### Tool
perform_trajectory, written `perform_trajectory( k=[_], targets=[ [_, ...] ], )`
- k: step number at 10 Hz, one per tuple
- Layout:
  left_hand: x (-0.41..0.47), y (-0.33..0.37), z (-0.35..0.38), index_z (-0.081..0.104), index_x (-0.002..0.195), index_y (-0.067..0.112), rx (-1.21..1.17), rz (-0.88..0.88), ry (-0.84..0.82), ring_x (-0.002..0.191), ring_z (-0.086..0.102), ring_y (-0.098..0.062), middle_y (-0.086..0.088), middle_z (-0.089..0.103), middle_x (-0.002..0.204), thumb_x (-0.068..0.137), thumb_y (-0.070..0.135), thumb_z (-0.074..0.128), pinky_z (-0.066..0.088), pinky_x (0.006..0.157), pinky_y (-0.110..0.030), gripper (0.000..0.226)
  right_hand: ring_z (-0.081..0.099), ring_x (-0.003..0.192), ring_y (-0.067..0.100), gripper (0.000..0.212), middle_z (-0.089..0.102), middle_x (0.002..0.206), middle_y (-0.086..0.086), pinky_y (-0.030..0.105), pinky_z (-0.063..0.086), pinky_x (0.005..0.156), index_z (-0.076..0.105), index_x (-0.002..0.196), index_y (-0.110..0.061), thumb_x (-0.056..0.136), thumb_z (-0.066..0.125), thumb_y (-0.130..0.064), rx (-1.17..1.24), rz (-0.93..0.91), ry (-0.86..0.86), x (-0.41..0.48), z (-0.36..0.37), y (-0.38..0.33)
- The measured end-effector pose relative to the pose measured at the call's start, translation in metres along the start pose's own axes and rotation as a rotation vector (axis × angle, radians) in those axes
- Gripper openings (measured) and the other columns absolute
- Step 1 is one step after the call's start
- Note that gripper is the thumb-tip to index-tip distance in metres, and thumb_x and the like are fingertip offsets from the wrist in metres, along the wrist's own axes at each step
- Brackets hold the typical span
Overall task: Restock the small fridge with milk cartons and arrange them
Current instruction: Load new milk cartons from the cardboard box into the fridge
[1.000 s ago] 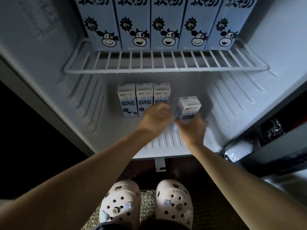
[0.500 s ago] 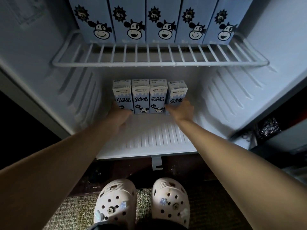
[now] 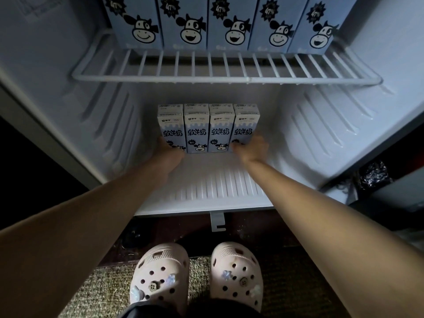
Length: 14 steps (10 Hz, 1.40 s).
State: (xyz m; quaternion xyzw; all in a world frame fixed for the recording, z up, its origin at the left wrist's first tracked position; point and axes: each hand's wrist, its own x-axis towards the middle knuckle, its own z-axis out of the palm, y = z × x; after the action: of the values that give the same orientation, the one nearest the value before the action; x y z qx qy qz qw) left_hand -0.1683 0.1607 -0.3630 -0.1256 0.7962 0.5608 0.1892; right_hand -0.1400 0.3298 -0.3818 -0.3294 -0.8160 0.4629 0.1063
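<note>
Several small blue-and-white milk cartons (image 3: 208, 129) stand upright in a tight row at the back of the fridge floor (image 3: 218, 180). My left hand (image 3: 171, 154) rests against the lower left of the leftmost carton (image 3: 171, 125). My right hand (image 3: 251, 149), slightly blurred, touches the lower right of the rightmost carton (image 3: 245, 125). The two hands flank the row from both sides. Several tall cartons with cow faces (image 3: 229, 21) line the wire shelf (image 3: 227, 79) above.
Ribbed white fridge walls close in at the left (image 3: 110, 129) and right (image 3: 321, 125). The wire shelf overhangs the lower space. My feet in pale clogs (image 3: 160, 276) stand on a woven rug before the fridge. A dark crinkled bag (image 3: 374, 175) lies to the right.
My right hand carried the fourth small carton back and set it upright at the row's right end. My left hand moved from the middle to the row's left end.
</note>
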Motion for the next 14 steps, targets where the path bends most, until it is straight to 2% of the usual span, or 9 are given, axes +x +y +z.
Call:
perform_trajectory(
  k=[3, 4, 5, 6, 7, 8, 10, 11, 14],
  targets=[
    [-0.010, -0.002, 0.005, 0.032, 0.138, 0.009, 0.104, 0.017, 0.018, 0.124, 0.047, -0.033, -0.020, 0.046, 0.135, 0.085, -0.010, 0.044, 0.042, 0.101, -0.042, 0.058, 0.060, 0.112, 0.028, 0.036, 0.064, 0.120, 0.014, 0.026, 0.048, 0.085, 0.056, 0.117, -0.002, 0.082, 0.064, -0.004, 0.049, 0.039, -0.013, 0.001, 0.000, 0.003],
    [-0.012, -0.006, 0.006, 0.025, 0.142, 0.011, 0.105, 0.009, 0.012, 0.107, 0.053, -0.027, -0.016, 0.049, 0.130, 0.086, -0.008, 0.046, 0.048, 0.077, -0.031, 0.063, 0.061, 0.109, 0.030, 0.032, 0.066, 0.116, 0.015, 0.033, 0.052, 0.087, 0.058, 0.114, -0.003, 0.082, 0.060, -0.004, -0.016, 0.052, -0.071, -0.004, -0.006, 0.003],
    [-0.024, -0.003, 0.006, 0.009, 0.149, 0.014, 0.132, -0.041, -0.006, 0.094, 0.057, -0.020, -0.013, 0.041, 0.141, 0.089, -0.004, 0.047, 0.053, 0.070, -0.030, 0.073, 0.060, 0.100, 0.026, 0.022, 0.062, 0.107, 0.014, 0.027, 0.049, 0.072, 0.057, 0.110, -0.006, 0.088, 0.052, -0.007, -0.151, 0.060, -0.178, -0.020, -0.020, -0.006],
    [-0.044, 0.007, 0.005, 0.020, 0.145, 0.002, 0.201, -0.001, -0.052, 0.125, 0.047, -0.038, -0.024, 0.037, 0.144, 0.089, 0.002, 0.047, 0.044, 0.102, -0.048, 0.062, 0.047, 0.088, 0.018, 0.011, 0.049, 0.084, 0.005, 0.018, 0.037, 0.051, 0.050, 0.098, -0.008, 0.092, 0.044, -0.002, -0.234, 0.057, -0.201, -0.038, -0.033, -0.015],
    [-0.094, 0.037, -0.003, 0.024, 0.141, 0.000, 0.248, 0.119, -0.033, 0.123, 0.049, -0.040, -0.026, 0.044, 0.137, 0.087, 0.002, 0.049, 0.044, 0.101, -0.049, 0.059, 0.047, 0.082, 0.020, 0.012, 0.047, 0.071, 0.002, 0.023, 0.035, 0.051, 0.055, 0.088, -0.006, 0.092, 0.044, -0.002, -0.302, -0.045, -0.204, -0.072, -0.058, -0.034],
    [-0.141, 0.066, -0.012, 0.042, 0.130, 0.001, 0.327, 0.226, -0.002, 0.111, 0.058, -0.038, -0.023, 0.054, 0.126, 0.088, 0.000, 0.044, 0.051, 0.092, -0.040, 0.042, 0.055, 0.086, 0.024, 0.019, 0.062, 0.092, 0.015, 0.031, 0.044, 0.072, 0.065, 0.091, 0.003, 0.091, 0.047, -0.004, -0.327, -0.164, -0.159, -0.113, -0.089, -0.055],
    [-0.255, 0.106, -0.031, 0.054, 0.118, -0.001, 0.499, 0.411, -0.042, 0.105, 0.061, -0.033, -0.021, 0.060, 0.119, 0.086, 0.000, 0.036, 0.045, 0.069, -0.029, 0.037, 0.061, 0.101, 0.031, 0.023, 0.069, 0.105, 0.016, 0.026, 0.043, 0.075, 0.069, 0.096, -0.002, 0.090, 0.048, -0.010, -0.302, -0.302, -0.029, -0.210, -0.168, -0.097],
    [-0.315, 0.117, -0.038, 0.045, 0.130, 0.004, 0.536, 0.532, -0.118, 0.108, 0.058, -0.030, -0.015, 0.051, 0.131, 0.088, -0.001, 0.037, 0.051, 0.076, -0.030, 0.043, 0.062, 0.101, 0.033, 0.025, 0.069, 0.105, 0.015, 0.027, 0.047, 0.077, 0.069, 0.097, -0.007, 0.089, 0.046, -0.012, -0.290, -0.310, 0.036, -0.259, -0.216, -0.106],
    [-0.480, 0.084, 0.005, 0.062, 0.114, 0.002, 0.709, 0.751, -0.328, 0.110, 0.058, -0.034, -0.019, 0.062, 0.119, 0.092, 0.010, 0.045, 0.048, 0.095, -0.035, 0.029, 0.056, 0.102, 0.034, 0.023, 0.068, 0.103, 0.017, 0.034, 0.043, 0.076, 0.065, 0.099, -0.001, 0.091, 0.046, -0.011, -0.429, -0.247, 0.226, -0.400, -0.344, -0.021]
  ],
)
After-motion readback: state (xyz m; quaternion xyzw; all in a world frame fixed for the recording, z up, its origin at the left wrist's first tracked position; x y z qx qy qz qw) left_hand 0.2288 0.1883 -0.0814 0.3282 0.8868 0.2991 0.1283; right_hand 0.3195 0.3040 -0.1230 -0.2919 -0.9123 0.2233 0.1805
